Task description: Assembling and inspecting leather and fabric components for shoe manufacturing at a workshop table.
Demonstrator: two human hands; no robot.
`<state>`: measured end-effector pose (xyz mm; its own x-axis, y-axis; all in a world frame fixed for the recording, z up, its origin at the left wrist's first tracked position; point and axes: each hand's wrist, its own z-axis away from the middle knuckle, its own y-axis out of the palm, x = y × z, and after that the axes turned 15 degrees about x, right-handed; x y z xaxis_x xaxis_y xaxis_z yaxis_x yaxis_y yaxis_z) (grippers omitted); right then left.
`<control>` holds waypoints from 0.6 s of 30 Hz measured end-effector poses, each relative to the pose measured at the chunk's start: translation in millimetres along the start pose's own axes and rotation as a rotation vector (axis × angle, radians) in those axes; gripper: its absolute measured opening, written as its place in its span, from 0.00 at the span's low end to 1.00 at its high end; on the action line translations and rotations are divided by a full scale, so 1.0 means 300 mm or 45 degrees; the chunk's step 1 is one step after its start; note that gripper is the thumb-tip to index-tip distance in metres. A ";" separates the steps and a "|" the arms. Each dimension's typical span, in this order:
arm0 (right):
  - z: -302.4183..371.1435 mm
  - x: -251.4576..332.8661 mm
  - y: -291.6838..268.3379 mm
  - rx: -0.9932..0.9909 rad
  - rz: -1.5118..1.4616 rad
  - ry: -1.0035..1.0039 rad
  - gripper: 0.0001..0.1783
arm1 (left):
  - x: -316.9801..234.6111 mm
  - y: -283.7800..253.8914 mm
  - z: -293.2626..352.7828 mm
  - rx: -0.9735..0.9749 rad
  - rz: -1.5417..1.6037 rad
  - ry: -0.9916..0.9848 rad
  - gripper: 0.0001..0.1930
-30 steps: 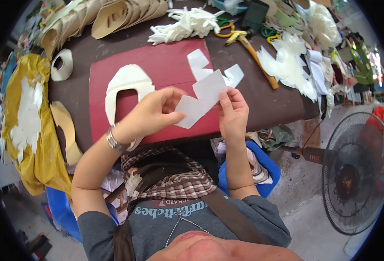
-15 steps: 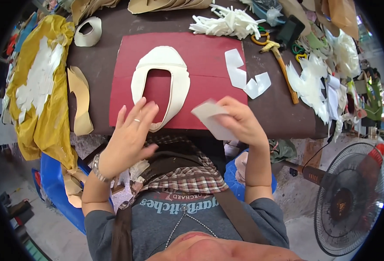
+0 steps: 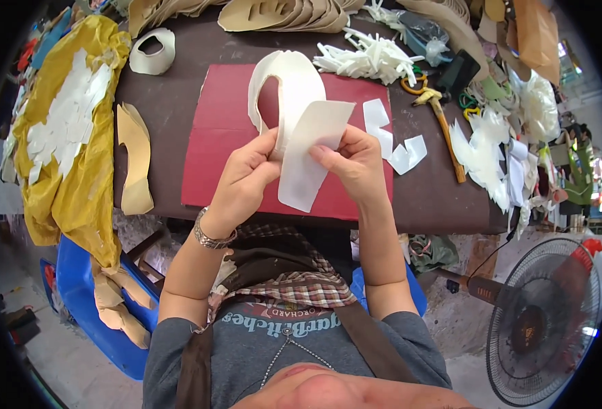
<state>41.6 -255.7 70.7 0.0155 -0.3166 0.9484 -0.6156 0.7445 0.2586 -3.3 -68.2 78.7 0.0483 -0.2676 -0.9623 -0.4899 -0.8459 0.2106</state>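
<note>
- White sheet piece (image 3: pixel 312 153) is held up over the near edge of the red mat (image 3: pixel 212 146), pinched between both hands and overlapping the cream horseshoe-shaped cutout (image 3: pixel 284 85).
- Left hand (image 3: pixel 243 180) closes thumb and fingers on the cutout's lower end (a metal watch (image 3: pixel 212 235) sits on that wrist).
- Right hand (image 3: pixel 355 167) grips the sheet's right edge, fingers curled behind it.
- Small white scraps (image 3: pixel 393 140) lie on the mat just right of the hands.
- A hammer (image 3: pixel 440 123) rests farther right on the dark table (image 3: pixel 171 88).
- A tan sole piece (image 3: pixel 136 160) lies left; a heap of white strips (image 3: pixel 362 58) sits at the far side.
</note>
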 end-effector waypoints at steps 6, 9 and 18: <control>0.011 -0.002 -0.010 0.032 0.078 0.037 0.10 | 0.005 0.007 0.012 0.063 0.108 0.158 0.20; 0.021 0.001 0.000 0.014 0.095 0.041 0.13 | 0.010 0.034 0.003 0.002 -0.018 0.125 0.20; 0.015 -0.103 0.028 -0.224 0.158 -0.045 0.40 | 0.077 0.029 -0.004 -0.171 -0.338 -0.086 0.17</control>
<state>32.6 -242.3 42.8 -0.0812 -0.2339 0.9689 -0.4642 0.8691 0.1709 -5.2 -82.2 58.6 0.0988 -0.0016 -0.9951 -0.3480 -0.9369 -0.0330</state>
